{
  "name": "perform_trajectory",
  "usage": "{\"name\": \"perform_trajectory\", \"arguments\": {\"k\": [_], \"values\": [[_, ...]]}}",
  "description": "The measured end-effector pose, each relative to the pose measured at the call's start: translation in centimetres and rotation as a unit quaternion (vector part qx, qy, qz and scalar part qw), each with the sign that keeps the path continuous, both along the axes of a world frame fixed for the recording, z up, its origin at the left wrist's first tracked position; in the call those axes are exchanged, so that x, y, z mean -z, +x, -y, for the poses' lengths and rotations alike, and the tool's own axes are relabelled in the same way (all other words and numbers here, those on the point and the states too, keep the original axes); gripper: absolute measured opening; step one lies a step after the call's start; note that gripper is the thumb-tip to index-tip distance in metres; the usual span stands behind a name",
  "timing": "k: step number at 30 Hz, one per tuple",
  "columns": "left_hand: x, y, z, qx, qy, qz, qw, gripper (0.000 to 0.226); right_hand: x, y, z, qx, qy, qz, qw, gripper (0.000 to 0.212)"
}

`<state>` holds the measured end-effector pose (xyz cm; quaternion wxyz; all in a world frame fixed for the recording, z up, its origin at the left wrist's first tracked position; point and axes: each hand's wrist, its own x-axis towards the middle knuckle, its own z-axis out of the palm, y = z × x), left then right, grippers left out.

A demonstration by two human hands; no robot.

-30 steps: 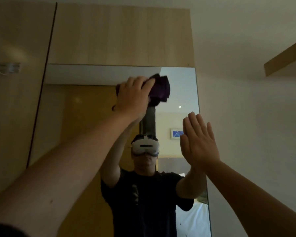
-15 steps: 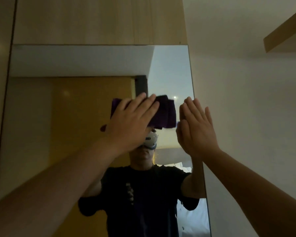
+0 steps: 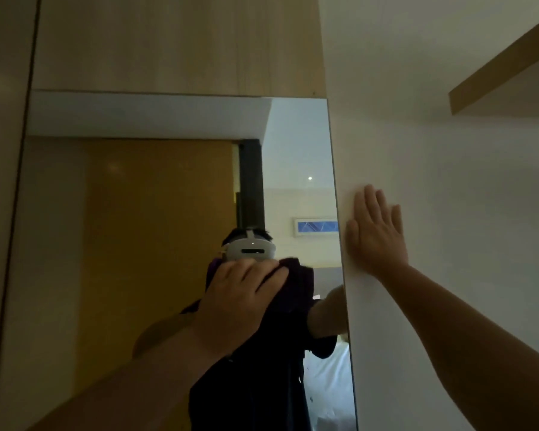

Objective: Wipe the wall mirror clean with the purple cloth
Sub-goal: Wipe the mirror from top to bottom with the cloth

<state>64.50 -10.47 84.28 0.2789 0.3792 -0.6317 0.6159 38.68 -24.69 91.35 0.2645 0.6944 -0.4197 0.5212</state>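
Observation:
The tall wall mirror (image 3: 143,231) fills the left and middle of the head view, its right edge running down beside a white wall. My left hand (image 3: 240,301) presses the dark purple cloth (image 3: 296,287) flat against the glass in the mirror's lower middle; the hand covers most of the cloth. My right hand (image 3: 375,236) lies flat with fingers spread on the white wall just right of the mirror's edge, holding nothing. The glass reflects a person in a dark shirt with a white headset.
A light wood panel (image 3: 175,42) sits above the mirror and a darker wood panel (image 3: 0,181) borders it on the left. The white wall (image 3: 448,213) stretches right, with a wooden beam (image 3: 504,60) at the upper right.
My left hand has dragged the cloth down the glass from near the mirror's top to its lower middle. My right hand has shifted right, off the mirror and onto the white wall.

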Motion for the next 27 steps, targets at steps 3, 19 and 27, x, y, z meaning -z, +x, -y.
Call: {"name": "perform_trajectory", "arguments": {"k": [3, 19, 27], "values": [[-7.3, -1.6, 0.6, 0.021, -0.02, -0.059, 0.998, 0.047, 0.1, 0.1, 0.6, 0.0, -0.007, 0.001, 1.0, 0.065], [-19.4, -6.8, 3.9, -0.085, -0.014, -0.036, 0.996, 0.057, 0.5, -0.1, 1.5, -0.013, -0.045, -0.005, 0.999, 0.066], [3.4, -6.4, 2.6, -0.081, 0.101, 0.048, 0.99, 0.057, 1.2, -1.9, 1.6, -0.038, -0.054, -0.024, 0.998, 0.064]]}}
